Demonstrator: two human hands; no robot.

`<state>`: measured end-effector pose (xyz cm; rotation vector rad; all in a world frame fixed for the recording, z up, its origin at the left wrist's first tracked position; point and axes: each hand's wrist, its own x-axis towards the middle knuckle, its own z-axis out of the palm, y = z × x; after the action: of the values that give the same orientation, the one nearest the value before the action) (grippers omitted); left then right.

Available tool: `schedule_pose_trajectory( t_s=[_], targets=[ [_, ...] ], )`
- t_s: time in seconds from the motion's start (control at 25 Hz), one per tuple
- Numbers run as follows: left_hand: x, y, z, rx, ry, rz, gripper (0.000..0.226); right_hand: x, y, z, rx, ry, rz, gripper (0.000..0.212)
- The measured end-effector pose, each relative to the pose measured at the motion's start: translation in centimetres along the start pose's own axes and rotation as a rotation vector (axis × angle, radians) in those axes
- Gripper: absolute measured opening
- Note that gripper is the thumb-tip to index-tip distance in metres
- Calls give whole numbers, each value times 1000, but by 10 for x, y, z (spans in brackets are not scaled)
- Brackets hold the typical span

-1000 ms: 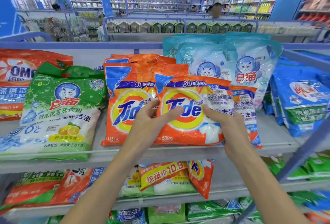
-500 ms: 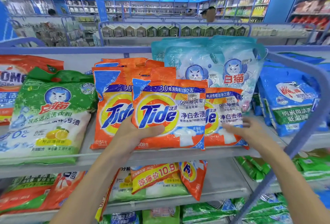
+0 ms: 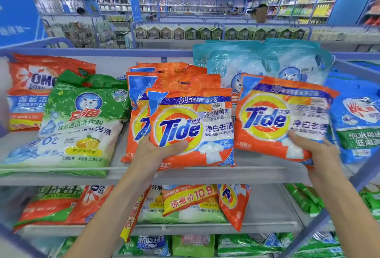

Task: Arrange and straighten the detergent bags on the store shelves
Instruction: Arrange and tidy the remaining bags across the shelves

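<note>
Left hand (image 3: pixel 158 150) grips the upright Tide bag (image 3: pixel 197 126) by its lower left corner at the shelf (image 3: pixel 257 173) front edge. Just right of it, right hand (image 3: pixel 314 150) holds the second Tide bag (image 3: pixel 273 117), tilted clockwise and likely needing levelling alongside.

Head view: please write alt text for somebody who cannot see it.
The left hand grips one orange Tide bag, the right hand a second Tide bag beside it, at a shelf. A green bag and blue bags flank them.

Left hand (image 3: pixel 158 152), right hand (image 3: pixel 316 152): curled grips.
</note>
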<state>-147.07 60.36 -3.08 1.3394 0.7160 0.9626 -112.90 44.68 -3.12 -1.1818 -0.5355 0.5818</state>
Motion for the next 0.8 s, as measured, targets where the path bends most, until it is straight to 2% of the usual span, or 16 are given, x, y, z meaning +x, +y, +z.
schedule_pose_trajectory(
  t_s=[0.16,0.32,0.4,0.48,0.52,0.56,0.68,0.8],
  targets=[
    [-3,1,-14,-47,40,24,71,-6,-14,0,139,15,-53,37],
    [-3,5,-15,-31,50,69,74,-15,-22,12,152,-131,-60,26],
    [0,9,5,41,77,68,91,-20,-22,21,131,-186,-58,28],
    [2,12,36,164,72,17,125,-23,-18,31,77,-215,-36,40],
    [5,10,52,182,48,8,130,-24,-16,35,49,-218,-19,46],
    [8,8,66,160,15,16,123,-24,-12,37,31,-219,7,49],
    [18,2,102,-18,-109,2,78,-21,-8,31,9,-223,109,56],
    [28,-9,117,-97,-178,-28,63,-16,-8,17,-24,-242,167,51]
  ],
)
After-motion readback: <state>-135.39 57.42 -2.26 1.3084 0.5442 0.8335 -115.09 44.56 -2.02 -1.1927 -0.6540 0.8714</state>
